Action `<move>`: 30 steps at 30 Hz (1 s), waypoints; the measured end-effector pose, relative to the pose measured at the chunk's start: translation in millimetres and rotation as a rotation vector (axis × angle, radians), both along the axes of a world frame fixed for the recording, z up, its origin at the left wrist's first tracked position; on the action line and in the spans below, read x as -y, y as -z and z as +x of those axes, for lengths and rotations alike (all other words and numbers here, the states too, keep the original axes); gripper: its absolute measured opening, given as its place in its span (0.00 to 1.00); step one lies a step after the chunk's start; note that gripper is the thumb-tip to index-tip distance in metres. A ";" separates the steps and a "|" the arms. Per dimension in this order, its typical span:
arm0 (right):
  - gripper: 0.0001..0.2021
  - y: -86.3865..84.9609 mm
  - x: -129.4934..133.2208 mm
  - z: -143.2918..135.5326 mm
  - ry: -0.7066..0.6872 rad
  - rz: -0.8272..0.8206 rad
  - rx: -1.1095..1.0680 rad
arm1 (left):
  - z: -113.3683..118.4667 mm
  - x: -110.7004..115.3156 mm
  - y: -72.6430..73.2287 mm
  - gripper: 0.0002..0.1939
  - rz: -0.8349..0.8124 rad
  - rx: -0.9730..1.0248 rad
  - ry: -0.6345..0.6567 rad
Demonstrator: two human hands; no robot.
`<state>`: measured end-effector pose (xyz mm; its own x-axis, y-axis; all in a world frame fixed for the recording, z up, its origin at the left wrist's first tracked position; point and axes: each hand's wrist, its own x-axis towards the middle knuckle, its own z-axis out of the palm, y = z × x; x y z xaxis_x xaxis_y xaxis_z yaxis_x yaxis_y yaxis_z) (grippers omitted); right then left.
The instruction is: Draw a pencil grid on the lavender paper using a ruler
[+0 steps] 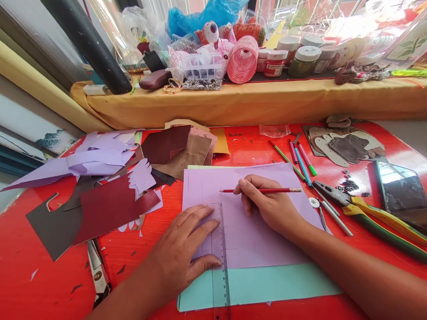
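A purple sheet [267, 249] with thin pencil lines lies over a teal sheet [283, 282] on the red table. Across both sheets runs a clear ruler [220, 284], pointing toward me. My left hand [190, 242] rests flat with fingers spread, fingertips pressing on the ruler and paper. Pinched in my right hand [262, 200] is a red pencil [280, 190], held nearly level, its tip to the left, just above the ruler's far end. The right hand is over the purple sheet.
Leather pieces [113, 204], purple paper scraps [96, 158] and scissors [98, 273] lie left. On the right are markers [303, 163], pliers [376, 213], metal rods [336, 218], a phone [398, 186] and leather cutouts [350, 144]. A ledge [233, 104] behind holds jars [305, 60].
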<state>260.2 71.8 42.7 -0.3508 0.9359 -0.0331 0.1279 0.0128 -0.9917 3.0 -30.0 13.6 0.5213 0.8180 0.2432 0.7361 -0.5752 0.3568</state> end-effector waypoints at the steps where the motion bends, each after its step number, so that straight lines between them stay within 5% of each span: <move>1: 0.22 0.2 -0.1 -0.2 -0.001 0.001 -0.001 | 0.0 -0.2 -0.1 0.29 0.003 0.001 -0.001; 30: 0.26 2.2 1.4 1.0 0.067 -0.003 -0.035 | -0.9 0.0 -0.8 0.29 0.018 0.000 0.001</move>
<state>261.2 70.4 40.5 -0.2881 0.9573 -0.0249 0.0937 0.0024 -0.9956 2.2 -30.0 14.4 0.5217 0.8131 0.2582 0.7356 -0.5821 0.3465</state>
